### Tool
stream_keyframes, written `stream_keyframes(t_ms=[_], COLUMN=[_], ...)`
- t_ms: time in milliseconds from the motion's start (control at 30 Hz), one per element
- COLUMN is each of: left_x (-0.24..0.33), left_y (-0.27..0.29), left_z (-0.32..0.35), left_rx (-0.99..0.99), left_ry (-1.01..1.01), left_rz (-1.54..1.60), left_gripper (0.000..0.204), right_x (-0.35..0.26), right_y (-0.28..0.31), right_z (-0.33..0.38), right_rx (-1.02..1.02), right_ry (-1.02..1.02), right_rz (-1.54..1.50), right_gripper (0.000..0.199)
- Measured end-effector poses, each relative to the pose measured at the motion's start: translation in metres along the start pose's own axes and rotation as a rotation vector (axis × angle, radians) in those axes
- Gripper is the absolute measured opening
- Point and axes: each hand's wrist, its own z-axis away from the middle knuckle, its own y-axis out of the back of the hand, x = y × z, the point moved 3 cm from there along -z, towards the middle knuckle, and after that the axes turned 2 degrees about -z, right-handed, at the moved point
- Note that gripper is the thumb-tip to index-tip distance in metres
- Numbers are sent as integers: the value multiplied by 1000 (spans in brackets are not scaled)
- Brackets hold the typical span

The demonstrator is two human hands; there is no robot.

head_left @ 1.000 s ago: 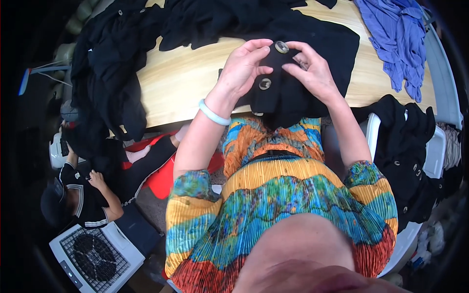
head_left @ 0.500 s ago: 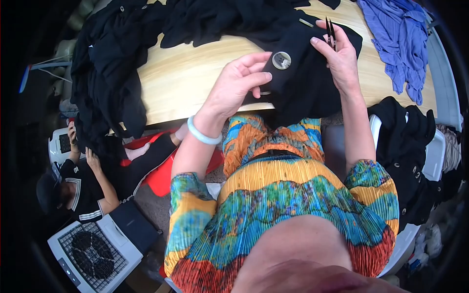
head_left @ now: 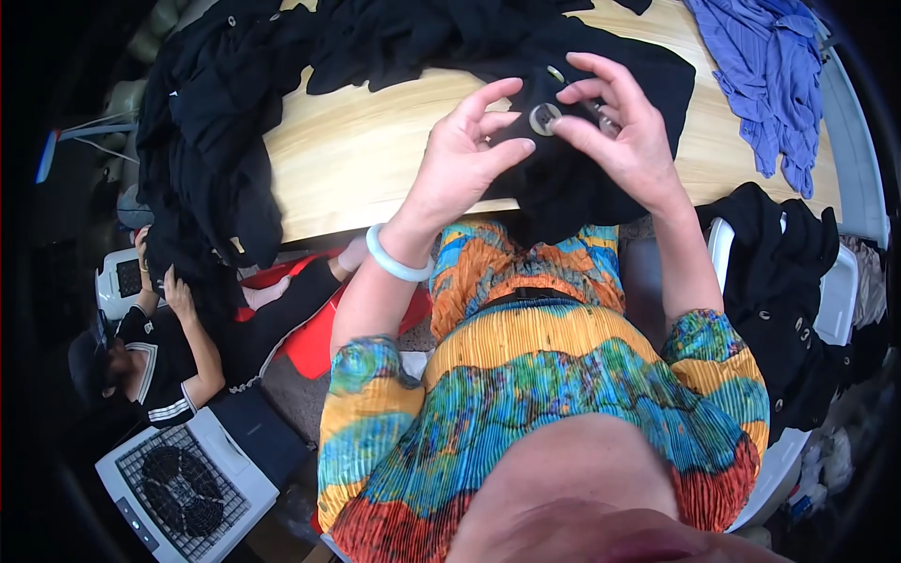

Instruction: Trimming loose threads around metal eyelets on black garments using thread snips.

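Observation:
A black garment [head_left: 615, 169] spreads over the near part of the table and hangs over its front edge. On it sits a round, pale-rimmed button [head_left: 543, 118] with a dark centre; a second button [head_left: 556, 72] lies a little farther away. To the left of the nearer button is my left hand [head_left: 469, 141], thumb and fingers apart, with nothing visible held. My right hand [head_left: 624, 131] comes in from the right, its thumb tip at the button's edge. Small dark thread snips [head_left: 603, 116] are tucked in its curled fingers, partly hidden.
More black garments [head_left: 211, 122] cover the table's [head_left: 347, 150] left and far sides. Blue-purple cloth [head_left: 765, 84] lies at the far right. Black clothes [head_left: 774, 253] overhang a white bin at my right. A co-worker [head_left: 155, 366] sits at the left, near a fan-like appliance [head_left: 188, 493].
My right hand has moved left and nearer, down to the button, and the snips have turned into its fingers. My left hand has spread off the cloth by the button.

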Motion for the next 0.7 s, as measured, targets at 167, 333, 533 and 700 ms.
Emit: stream_keyframes(t_ms=[167,333,533,700], left_x=[-3,2,0,4], left_y=[-11,-15,-14,-9], left_z=[-2,-3,-10,-9], left_rx=[41,32,74,89], left_ry=[-173,-267,-274,-203], left_rz=[-263,-585,-680,-574], left_gripper=[67,66,60,61], right_x=[-4,-2,-5,11], right_y=[-12,-13,-22,-19], right_z=[4,3,-1,-7], right_rx=[-51,3,114,-31], right_ry=[59,86,304,22], right_rz=[238,280,284,43], right_gripper=[59,52,39,16])
